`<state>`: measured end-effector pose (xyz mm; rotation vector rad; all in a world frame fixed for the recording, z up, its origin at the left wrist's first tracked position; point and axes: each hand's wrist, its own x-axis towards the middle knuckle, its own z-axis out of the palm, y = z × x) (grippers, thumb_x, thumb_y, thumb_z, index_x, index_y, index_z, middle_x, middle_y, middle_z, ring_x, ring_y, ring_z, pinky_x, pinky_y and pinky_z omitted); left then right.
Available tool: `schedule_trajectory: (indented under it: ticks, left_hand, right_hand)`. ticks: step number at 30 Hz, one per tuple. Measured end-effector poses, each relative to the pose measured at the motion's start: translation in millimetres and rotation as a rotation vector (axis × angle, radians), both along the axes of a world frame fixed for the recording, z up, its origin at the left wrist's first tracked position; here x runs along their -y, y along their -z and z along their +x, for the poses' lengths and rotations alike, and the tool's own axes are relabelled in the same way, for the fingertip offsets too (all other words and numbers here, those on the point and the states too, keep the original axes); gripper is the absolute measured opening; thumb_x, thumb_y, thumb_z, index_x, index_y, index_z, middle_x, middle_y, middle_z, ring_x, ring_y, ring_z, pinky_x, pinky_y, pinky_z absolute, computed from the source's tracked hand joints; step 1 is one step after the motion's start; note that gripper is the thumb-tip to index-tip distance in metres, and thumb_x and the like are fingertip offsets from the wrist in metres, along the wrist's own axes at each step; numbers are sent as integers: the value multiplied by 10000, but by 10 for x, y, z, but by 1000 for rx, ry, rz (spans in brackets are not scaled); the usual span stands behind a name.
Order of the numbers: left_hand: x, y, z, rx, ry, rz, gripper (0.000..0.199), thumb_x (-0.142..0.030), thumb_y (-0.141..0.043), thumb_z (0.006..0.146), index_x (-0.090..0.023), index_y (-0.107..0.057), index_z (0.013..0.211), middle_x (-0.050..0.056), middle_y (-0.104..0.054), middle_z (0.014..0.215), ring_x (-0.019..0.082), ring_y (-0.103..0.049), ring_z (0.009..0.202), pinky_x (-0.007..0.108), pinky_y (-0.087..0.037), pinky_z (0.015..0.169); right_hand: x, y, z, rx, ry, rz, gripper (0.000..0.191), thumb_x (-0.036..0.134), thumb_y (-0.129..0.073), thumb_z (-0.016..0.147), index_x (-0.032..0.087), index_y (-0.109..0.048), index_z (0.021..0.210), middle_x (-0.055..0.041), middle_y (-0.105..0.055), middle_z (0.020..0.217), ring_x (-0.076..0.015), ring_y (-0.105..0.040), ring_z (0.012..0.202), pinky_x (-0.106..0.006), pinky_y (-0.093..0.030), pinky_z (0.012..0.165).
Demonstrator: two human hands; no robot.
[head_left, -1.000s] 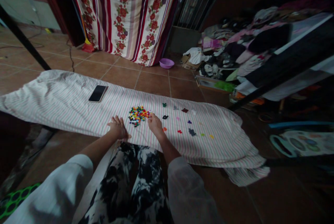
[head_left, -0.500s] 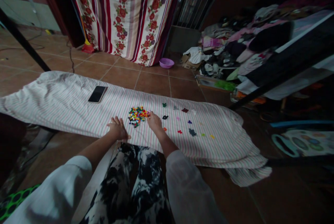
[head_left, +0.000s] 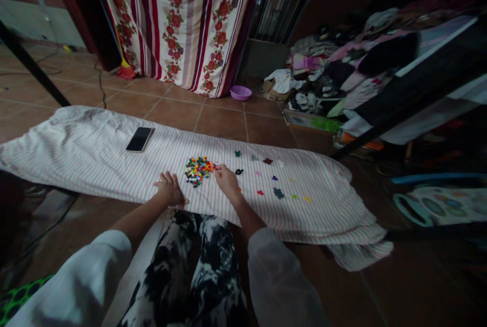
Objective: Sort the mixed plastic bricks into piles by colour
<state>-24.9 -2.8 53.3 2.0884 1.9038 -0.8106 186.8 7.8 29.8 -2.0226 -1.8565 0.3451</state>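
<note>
A mixed heap of tiny multicoloured pieces, perhaps beads (head_left: 198, 170), lies on the striped cloth (head_left: 114, 174). At its right edge my right hand (head_left: 227, 182) is closed in a pinch; what sits between its fingertips is too small to name. My left hand (head_left: 169, 190) rests on the cloth left of the heap, fingers spread. To the right are small single-colour clusters: green (head_left: 238, 154), brown-red (head_left: 268, 161), black (head_left: 239, 171), purple (head_left: 274, 178), red (head_left: 260, 192), dark grey (head_left: 279, 193) and yellow (head_left: 307, 198). An orange one is partly hidden by my right wrist.
A phone (head_left: 140, 139) lies on the cloth at left. Beyond, on the tiled floor, are a purple bowl (head_left: 241, 93), a red broom (head_left: 126, 71) and a floral curtain (head_left: 175, 27). Clothes (head_left: 353, 63) are heaped at right, behind a dark bar (head_left: 361, 134).
My right hand has shifted slightly against the heap, its fingertips now just off the heap's right edge. The left hand stays spread on the cloth. The whole view has moved slightly.
</note>
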Motion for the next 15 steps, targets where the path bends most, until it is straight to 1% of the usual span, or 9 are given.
schedule_trajectory:
  ticks: [4, 9, 12, 15]
  left_hand:
    - [1, 11, -2, 9, -12, 11, 1218, -761, -508, 671, 9, -66, 1504, 314, 6, 1559, 500, -50, 1433, 636, -320, 1018]
    - [17, -26, 2, 2, -2, 15, 1152, -727, -475, 717, 11, -69, 1504, 308, -13, 1562, 490, -69, 1435, 624, -329, 1017]
    - [30, -67, 15, -4, -2, 4, 1141, -714, -476, 727, 15, -66, 1504, 308, -9, 1563, 489, -68, 1436, 621, -330, 1018]
    - [37, -93, 22, 2, -5, -2, 1141, -710, -479, 726, 18, -69, 1503, 308, -15, 1563, 493, -66, 1434, 623, -330, 1018]
  right_hand:
    - [7, 20, 247, -14, 57, 60, 259, 229, -413, 934, 220, -619, 1090, -39, -715, 1019, -162, -638, 894, -243, -408, 748]
    - [10, 66, 615, -15, 150, 114, 279, 211, -408, 925, 213, -655, 1055, -51, -697, 1021, -162, -612, 922, -254, -411, 785]
    - [1, 89, 779, -1, 203, 101, 276, 196, -425, 914, 199, -673, 1035, -64, -685, 1006, -168, -603, 918, -262, -413, 799]
    - [-17, 100, 877, 18, 244, 73, 258, 197, -455, 907, 194, -687, 1019, -71, -672, 999, -172, -597, 919, -262, -412, 813]
